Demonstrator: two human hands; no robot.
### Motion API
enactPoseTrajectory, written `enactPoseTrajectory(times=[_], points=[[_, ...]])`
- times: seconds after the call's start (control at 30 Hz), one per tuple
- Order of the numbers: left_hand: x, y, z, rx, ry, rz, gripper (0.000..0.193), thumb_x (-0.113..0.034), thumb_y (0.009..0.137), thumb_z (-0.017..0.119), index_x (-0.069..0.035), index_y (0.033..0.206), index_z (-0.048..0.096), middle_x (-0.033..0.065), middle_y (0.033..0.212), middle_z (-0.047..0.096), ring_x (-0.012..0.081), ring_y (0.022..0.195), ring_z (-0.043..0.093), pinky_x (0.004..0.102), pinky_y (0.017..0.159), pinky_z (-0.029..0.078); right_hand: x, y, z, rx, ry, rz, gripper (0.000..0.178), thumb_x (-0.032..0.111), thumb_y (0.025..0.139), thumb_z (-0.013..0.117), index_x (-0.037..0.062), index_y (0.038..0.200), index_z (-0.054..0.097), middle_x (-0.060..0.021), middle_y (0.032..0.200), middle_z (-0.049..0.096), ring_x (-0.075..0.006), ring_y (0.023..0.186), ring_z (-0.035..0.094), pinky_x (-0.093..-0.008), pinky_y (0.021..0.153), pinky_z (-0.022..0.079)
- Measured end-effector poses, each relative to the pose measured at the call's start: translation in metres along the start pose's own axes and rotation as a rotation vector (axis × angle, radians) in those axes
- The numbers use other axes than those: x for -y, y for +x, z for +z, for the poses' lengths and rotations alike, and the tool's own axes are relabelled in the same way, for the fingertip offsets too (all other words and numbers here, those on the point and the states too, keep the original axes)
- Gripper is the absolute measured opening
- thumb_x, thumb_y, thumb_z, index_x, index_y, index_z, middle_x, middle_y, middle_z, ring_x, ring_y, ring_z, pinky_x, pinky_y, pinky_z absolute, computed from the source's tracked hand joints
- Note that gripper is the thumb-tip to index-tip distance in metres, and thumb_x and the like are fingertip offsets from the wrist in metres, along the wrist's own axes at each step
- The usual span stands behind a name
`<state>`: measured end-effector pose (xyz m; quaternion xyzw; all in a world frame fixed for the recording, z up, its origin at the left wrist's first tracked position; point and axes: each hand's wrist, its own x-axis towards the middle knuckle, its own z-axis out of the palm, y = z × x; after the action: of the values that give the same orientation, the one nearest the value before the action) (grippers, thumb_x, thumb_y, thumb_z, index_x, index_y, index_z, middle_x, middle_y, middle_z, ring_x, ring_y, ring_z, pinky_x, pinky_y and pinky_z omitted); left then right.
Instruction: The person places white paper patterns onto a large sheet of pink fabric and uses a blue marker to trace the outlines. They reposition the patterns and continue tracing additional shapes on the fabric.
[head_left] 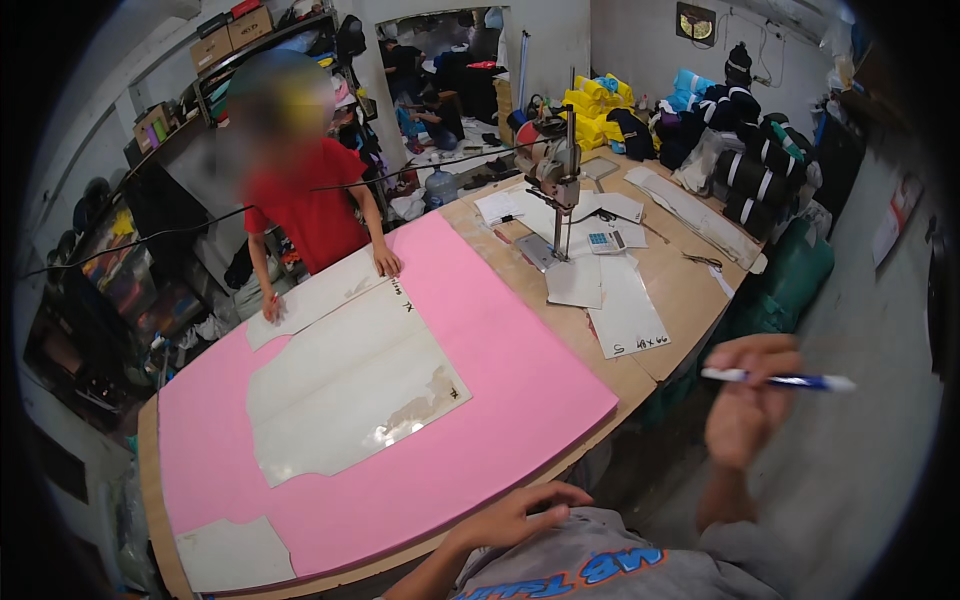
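Note:
Raised off the table's right side, my right hand point(748, 410) grips a blue and white pen point(800, 381), which lies crosswise in its fingers. My left hand point(525, 515) rests against the front of my grey shirt, near the table's front edge. Its fingers are loosely stretched, with nothing in them. Pink fabric point(530, 390) covers much of the table. On it lies a large white pattern piece point(340, 375) with brown stains and pen marks. A smaller white pattern piece point(235, 555) sits at the near left corner.
Across the table, a person in a red shirt point(325, 215) keeps both hands on another pattern piece point(335, 298). A cutting machine point(556, 185) stands on the brown tabletop, beside a calculator point(606, 243) and scissors point(702, 260). Yellow bundles point(600, 110) and dark rolls point(750, 180) are piled behind.

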<state>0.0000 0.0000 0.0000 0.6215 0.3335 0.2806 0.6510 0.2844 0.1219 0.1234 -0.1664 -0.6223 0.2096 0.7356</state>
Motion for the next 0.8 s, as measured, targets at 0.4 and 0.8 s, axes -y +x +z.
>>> enactPoseTrajectory(times=[0.4,0.8], points=[[-0.016,0.069,0.040,0.384,-0.404,0.231,0.047,-0.039,0.117,0.061,-0.004,0.149,0.067,0.0154,0.146,0.070,0.0293,0.139,0.064,0.0435,0.119,0.048,-0.160,-0.334,-0.118,0.336,-0.680,1.132,0.017,0.017,0.105,0.067,0.0024,0.100,0.075,-0.0134,0.084,0.073,-0.0239,0.081,0.073,-0.0408,0.078,0.056],[0.026,0.091,0.043,0.321,-0.410,0.011,0.047,-0.036,0.115,0.064,-0.003,0.149,0.066,0.0171,0.147,0.068,0.0326,0.139,0.062,0.0456,0.119,0.047,-0.187,-0.485,-0.254,-0.057,-0.996,1.474,0.020,0.017,0.099,0.065,0.0089,0.089,0.080,-0.0061,0.073,0.069,-0.0190,0.064,0.065,-0.0405,0.064,0.049]])
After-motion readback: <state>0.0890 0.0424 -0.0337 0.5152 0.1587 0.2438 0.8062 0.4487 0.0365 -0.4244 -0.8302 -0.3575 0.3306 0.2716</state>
